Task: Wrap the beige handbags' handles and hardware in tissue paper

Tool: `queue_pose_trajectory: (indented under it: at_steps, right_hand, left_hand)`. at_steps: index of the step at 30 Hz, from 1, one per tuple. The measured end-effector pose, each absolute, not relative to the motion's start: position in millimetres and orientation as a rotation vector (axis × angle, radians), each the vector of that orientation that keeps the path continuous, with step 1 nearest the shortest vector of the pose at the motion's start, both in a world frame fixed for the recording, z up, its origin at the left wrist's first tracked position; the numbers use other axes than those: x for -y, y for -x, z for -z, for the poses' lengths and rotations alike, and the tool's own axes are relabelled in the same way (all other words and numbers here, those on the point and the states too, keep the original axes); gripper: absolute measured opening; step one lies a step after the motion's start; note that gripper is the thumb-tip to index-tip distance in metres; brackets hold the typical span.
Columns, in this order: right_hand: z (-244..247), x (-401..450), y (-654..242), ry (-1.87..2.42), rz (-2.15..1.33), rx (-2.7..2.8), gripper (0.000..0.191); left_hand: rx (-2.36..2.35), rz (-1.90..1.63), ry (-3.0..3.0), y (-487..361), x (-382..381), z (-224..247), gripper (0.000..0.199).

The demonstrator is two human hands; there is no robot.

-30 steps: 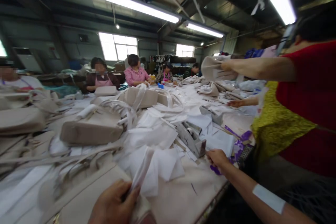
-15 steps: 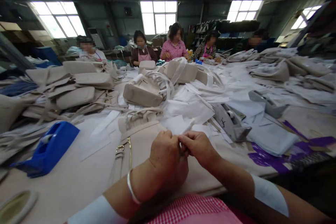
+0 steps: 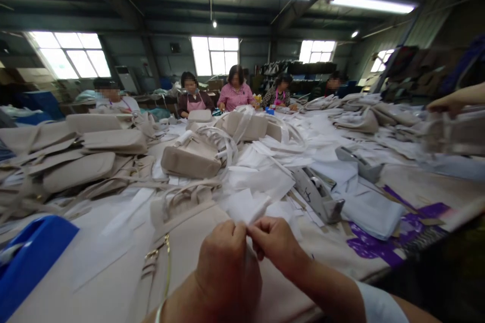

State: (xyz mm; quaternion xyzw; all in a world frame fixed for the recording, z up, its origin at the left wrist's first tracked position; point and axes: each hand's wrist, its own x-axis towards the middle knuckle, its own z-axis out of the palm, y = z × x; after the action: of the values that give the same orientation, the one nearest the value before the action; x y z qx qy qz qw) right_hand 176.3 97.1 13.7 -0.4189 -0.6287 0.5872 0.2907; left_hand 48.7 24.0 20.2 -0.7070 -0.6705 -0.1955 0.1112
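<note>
My left hand [image 3: 227, 267] is closed in a fist at the lower centre, over the lower right part of a beige bag [image 3: 189, 239]. Pressed against its knuckles, my right hand [image 3: 275, 242] has its thumb and index finger pinched together. Whatever lies between the fingers is too small or hidden to make out. Left of my hands a buckled strap [image 3: 150, 262] with gold metal parts runs down the bag. White sheets [image 3: 246, 204] lie just beyond my hands.
A blue tape dispenser [image 3: 38, 262] stands at the left, a grey one [image 3: 318, 194] right of centre. Beige bags [image 3: 113, 141] are heaped at the left. Several people sit across the table; another person's hand [image 3: 450, 103] holds a bag at the right.
The view has tilted up and shifted, bringing ceiling lights into sight. Another person's hand with a bag has appeared at the right. My hands remain together.
</note>
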Motion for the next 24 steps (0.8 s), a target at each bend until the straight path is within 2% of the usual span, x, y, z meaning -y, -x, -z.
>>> queue_pose_trajectory:
  at_steps: [4,8,10,12,15,17,19,24]
  right_hand:
    - [-1,-95,-176,1.017,-1.338,1.901,0.030]
    - [23,-96,-175,0.705,-0.607,2.172,0.024]
    - [30,-97,-172,0.575,-0.425,2.204,0.027]
    - [30,-98,-168,0.652,-0.599,2.158,0.028]
    - [20,-101,-161,1.024,-1.265,1.872,0.024]
    - [15,-103,-159,1.138,-1.569,1.693,0.022]
    - [11,-106,-160,1.131,-1.629,1.670,0.022]
    - [12,-118,-166,1.129,-1.385,1.859,0.030]
  left_hand:
    - [2.083,0.599,2.127,-36,-33,-13,0.021]
    - [2.309,0.643,2.130,-29,-40,-13,0.027]
    - [2.459,0.702,2.090,-28,-41,-16,0.026]
    - [2.576,0.777,2.033,-28,-41,-18,0.024]
    - [2.643,0.913,2.015,-26,-42,-18,0.025]
    - [2.649,1.029,2.036,-24,-42,-17,0.025]
    - [2.647,1.165,2.100,-22,-40,-19,0.023]
    - [2.647,1.559,2.311,-17,-33,-31,0.019]
